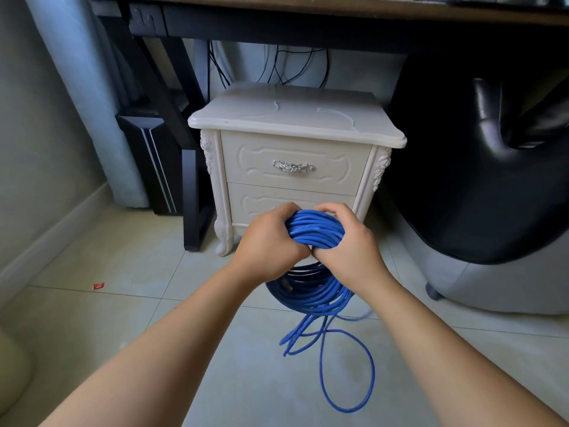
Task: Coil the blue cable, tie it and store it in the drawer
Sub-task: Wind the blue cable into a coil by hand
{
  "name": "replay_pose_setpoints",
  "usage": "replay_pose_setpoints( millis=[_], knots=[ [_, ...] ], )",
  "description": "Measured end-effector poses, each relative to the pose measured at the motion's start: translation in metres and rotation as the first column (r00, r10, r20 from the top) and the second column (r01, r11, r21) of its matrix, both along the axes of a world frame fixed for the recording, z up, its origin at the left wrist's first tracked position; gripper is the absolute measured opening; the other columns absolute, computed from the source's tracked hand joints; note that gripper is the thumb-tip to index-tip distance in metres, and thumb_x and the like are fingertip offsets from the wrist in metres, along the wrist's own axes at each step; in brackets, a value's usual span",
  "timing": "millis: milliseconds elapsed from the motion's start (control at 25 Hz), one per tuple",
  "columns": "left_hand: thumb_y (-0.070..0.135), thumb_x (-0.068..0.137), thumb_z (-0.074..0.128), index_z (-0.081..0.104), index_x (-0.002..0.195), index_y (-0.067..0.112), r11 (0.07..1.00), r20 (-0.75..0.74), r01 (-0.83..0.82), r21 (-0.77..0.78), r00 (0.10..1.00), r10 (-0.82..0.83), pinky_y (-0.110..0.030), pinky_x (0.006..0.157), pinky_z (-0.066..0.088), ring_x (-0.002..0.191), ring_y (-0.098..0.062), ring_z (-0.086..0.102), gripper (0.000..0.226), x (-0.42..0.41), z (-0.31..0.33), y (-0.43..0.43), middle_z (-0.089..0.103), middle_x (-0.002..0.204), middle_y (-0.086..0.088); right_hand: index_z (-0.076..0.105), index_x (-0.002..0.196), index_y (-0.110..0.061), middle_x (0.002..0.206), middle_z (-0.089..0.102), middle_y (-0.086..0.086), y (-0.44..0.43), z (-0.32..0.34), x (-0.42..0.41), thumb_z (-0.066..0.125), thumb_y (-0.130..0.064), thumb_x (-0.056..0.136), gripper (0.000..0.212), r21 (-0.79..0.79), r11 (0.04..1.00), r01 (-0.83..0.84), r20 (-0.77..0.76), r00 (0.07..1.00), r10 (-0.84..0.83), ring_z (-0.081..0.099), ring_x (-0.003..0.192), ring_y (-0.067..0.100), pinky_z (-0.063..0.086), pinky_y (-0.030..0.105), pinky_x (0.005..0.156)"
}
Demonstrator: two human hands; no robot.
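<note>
The blue cable (314, 229) is wound into a thick coil that I hold up in front of me. My left hand (268, 245) grips the coil's top on the left, and my right hand (351, 248) grips it on the right, the two hands touching. The lower part of the coil hangs below my hands, and a few loose loops trail down to the floor. Behind the coil stands a cream bedside cabinet (295, 118) with an upper drawer (332, 177) and a lower drawer (246, 200), both closed; the upper one has a silver handle.
A dark desk (308, 13) spans the top, with black legs left of the cabinet and wires hanging behind it. A black padded seat (480, 167) on a grey base stands at the right. The floor is pale tile, with a small red scrap (99, 286) at the left.
</note>
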State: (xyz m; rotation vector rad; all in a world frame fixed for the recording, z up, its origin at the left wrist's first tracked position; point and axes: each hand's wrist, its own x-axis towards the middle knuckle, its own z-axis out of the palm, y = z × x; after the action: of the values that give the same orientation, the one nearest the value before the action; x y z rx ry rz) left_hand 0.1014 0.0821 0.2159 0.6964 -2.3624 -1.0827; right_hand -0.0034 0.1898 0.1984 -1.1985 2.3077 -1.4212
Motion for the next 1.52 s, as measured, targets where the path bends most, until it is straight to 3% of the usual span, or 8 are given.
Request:
replay_pose_setpoints(
  millis=[160, 440, 640, 880, 1080, 1200, 1320, 1520],
  knots=[
    [0.001, 0.065, 0.068, 0.060, 0.083, 0.022, 0.978, -0.091, -0.054, 0.203, 0.993, 0.074, -0.017, 0.046, 0.038, 0.046, -0.004, 0.047, 0.029, 0.000, 0.005, 0.001, 0.057, 0.062, 0.009, 0.060, 0.113, -0.034, 0.101, 0.068, -0.013, 0.001, 0.009, -0.005, 0.078, -0.007, 0.070, 0.054, -0.086, 0.996, 0.001, 0.236, 0.972, 0.019, 0.066, 0.090, 0.005, 0.052, 0.020, 0.079],
    [-0.005, 0.070, 0.066, 0.063, 0.088, 0.014, 0.854, -0.210, -0.145, 0.500, 0.936, 0.282, -0.023, 0.051, 0.038, 0.050, -0.009, 0.044, 0.027, 0.002, 0.004, -0.007, 0.053, 0.061, 0.008, 0.062, 0.118, -0.024, 0.093, 0.072, 0.001, 0.000, 0.003, -0.009, 0.079, -0.009, 0.071, 0.053, -0.223, 0.975, 0.008, 0.592, 0.796, 0.129, 0.070, 0.094, 0.024, 0.050, 0.050, 0.100],
    [-0.006, 0.072, 0.061, 0.057, 0.082, 0.010, 0.729, -0.247, -0.150, 0.668, 0.880, 0.406, -0.024, 0.048, 0.034, 0.050, -0.016, 0.042, 0.019, 0.002, 0.006, -0.007, 0.047, 0.059, -0.002, 0.063, 0.117, -0.025, 0.102, 0.069, 0.008, 0.000, 0.000, -0.005, 0.076, -0.011, 0.064, 0.056, -0.298, 0.955, -0.002, 0.700, 0.680, 0.220, 0.066, 0.106, 0.037, 0.049, 0.054, 0.101],
    [-0.001, 0.079, 0.060, 0.054, 0.091, 0.010, 0.610, -0.216, -0.044, 0.791, 0.913, 0.347, -0.040, 0.069, 0.047, 0.062, -0.019, 0.049, 0.017, -0.002, 0.001, -0.003, 0.049, 0.063, -0.001, 0.062, 0.094, -0.015, 0.072, 0.067, 0.007, -0.003, -0.002, 0.000, 0.066, 0.005, 0.075, 0.028, -0.262, 0.954, 0.147, 0.671, 0.738, 0.071, 0.071, 0.079, 0.032, 0.052, 0.054, 0.094],
    [0.018, 0.079, 0.075, 0.059, 0.114, 0.016, 0.706, -0.135, 0.000, 0.708, 0.982, 0.135, -0.042, 0.090, 0.054, 0.090, -0.019, 0.071, 0.039, 0.001, 0.004, -0.012, 0.068, 0.092, -0.003, 0.060, 0.078, -0.018, 0.063, 0.054, 0.003, -0.002, 0.006, -0.012, 0.059, 0.009, 0.062, 0.032, -0.216, 0.955, 0.206, 0.610, 0.792, -0.033, 0.057, 0.064, 0.027, 0.052, 0.046, 0.072],
    [0.013, 0.075, 0.078, 0.058, 0.121, 0.027, 0.890, -0.158, -0.002, 0.455, 0.984, 0.083, -0.017, 0.073, 0.052, 0.080, -0.004, 0.067, 0.052, 0.004, 0.009, -0.016, 0.070, 0.099, 0.004, 0.063, 0.087, -0.027, 0.067, 0.057, 0.000, -0.001, 0.012, -0.008, 0.061, -0.002, 0.060, 0.037, -0.135, 0.986, 0.093, 0.381, 0.924, -0.035, 0.055, 0.063, 0.020, 0.051, 0.036, 0.064],
    [0.010, 0.074, 0.076, 0.057, 0.116, 0.031, 0.966, -0.062, -0.058, 0.250, 0.995, 0.076, -0.012, 0.061, 0.048, 0.067, 0.000, 0.062, 0.050, 0.006, 0.006, -0.014, 0.067, 0.087, 0.010, 0.061, 0.098, -0.027, 0.075, 0.059, -0.003, 0.002, 0.015, 0.000, 0.061, 0.002, 0.072, 0.038, -0.046, 0.999, -0.014, 0.193, 0.981, 0.023, 0.049, 0.059, 0.009, 0.043, 0.023, 0.056],
    [0.005, 0.074, 0.069, 0.059, 0.094, 0.020, 0.954, -0.120, -0.177, 0.242, 0.970, 0.211, -0.023, 0.050, 0.042, 0.056, -0.012, 0.053, 0.027, 0.002, 0.002, -0.013, 0.060, 0.074, 0.001, 0.063, 0.099, -0.028, 0.077, 0.061, -0.004, 0.004, 0.020, 0.000, 0.069, -0.004, 0.075, 0.035, -0.083, 0.996, -0.043, 0.314, 0.947, 0.067, 0.056, 0.067, 0.011, 0.051, 0.032, 0.067]
  ],
)
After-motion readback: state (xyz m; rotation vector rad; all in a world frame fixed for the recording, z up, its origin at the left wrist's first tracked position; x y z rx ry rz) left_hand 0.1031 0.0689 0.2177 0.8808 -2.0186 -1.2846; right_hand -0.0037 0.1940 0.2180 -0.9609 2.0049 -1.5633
